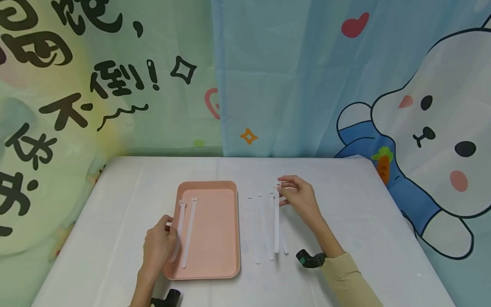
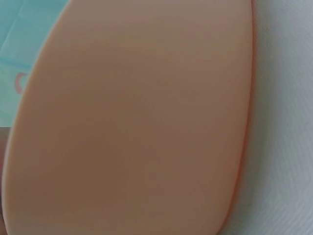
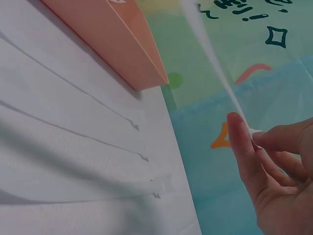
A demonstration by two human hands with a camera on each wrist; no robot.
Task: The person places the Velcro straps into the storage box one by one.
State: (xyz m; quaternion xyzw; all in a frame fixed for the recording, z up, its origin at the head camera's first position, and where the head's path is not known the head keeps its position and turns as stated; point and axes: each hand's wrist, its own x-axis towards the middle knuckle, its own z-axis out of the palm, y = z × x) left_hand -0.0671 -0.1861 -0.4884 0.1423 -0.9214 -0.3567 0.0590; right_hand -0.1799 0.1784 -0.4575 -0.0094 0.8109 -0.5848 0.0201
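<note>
My right hand (image 1: 297, 196) pinches one end of a white flat strip (image 1: 276, 221) with a small notched head, between thumb and fingertips. The strip hangs down from that pinch over the table, right of the salmon-pink tray (image 1: 215, 238). In the right wrist view, thumb and index finger meet on the strip (image 3: 220, 73). My left hand (image 1: 159, 243) grips the tray's left rim, its fingers curled at the edge. Two similar strips (image 1: 189, 232) lie lengthwise inside the tray's left half. The tray's outer wall (image 2: 132, 117) fills most of the left wrist view.
Several more white strips (image 1: 262, 226) lie side by side on the white table (image 1: 115, 238), between the tray and my right hand. A printed curtain (image 1: 276, 76) hangs behind the table's far edge. A black wrist device (image 1: 312, 259) sits by the right sleeve.
</note>
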